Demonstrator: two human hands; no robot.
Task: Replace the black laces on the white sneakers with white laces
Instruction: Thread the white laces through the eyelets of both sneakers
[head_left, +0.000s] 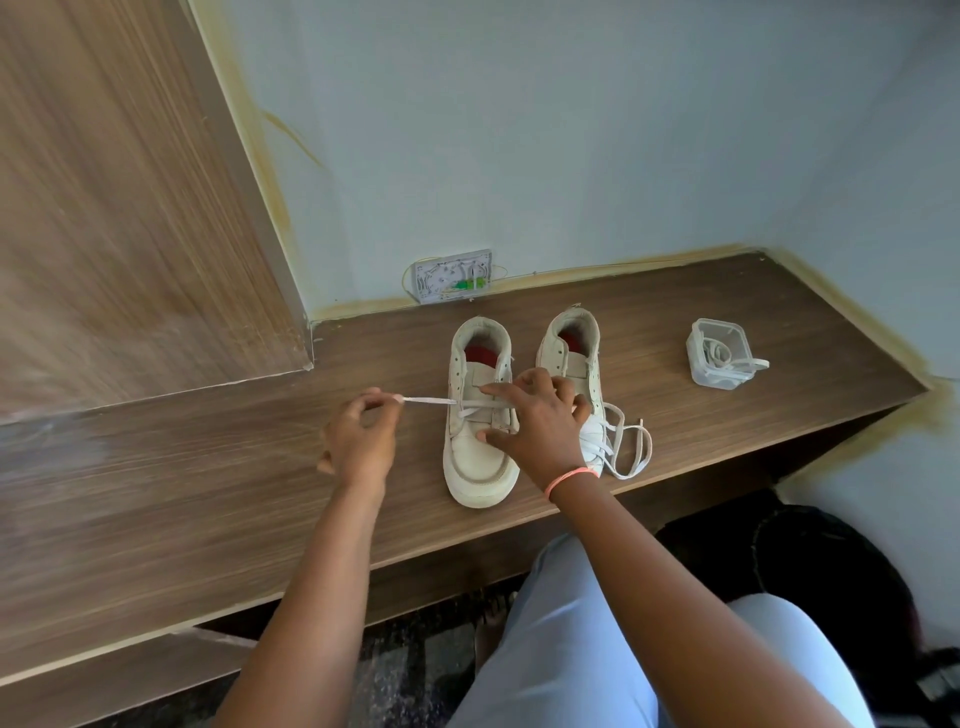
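Two white sneakers stand side by side on the wooden desk (208, 467), toes toward me. The left sneaker (478, 457) has a white lace (431, 400) threaded through its lower eyelets. My left hand (361, 441) pinches that lace's free end and holds it taut to the left of the shoe. My right hand (537, 415) rests on the left sneaker, forefinger on the tongue and thumb on the vamp. The right sneaker (574, 345) is partly hidden behind my right hand; its white lace (631, 447) trails loose on the desk. No black lace is in view.
A small clear plastic box (719, 353) with a white lace spilling over its rim sits at the right of the desk. An open socket box (452, 275) is on the wall behind the shoes. A wooden panel (130, 208) rises at the left. My knees are below the desk edge.
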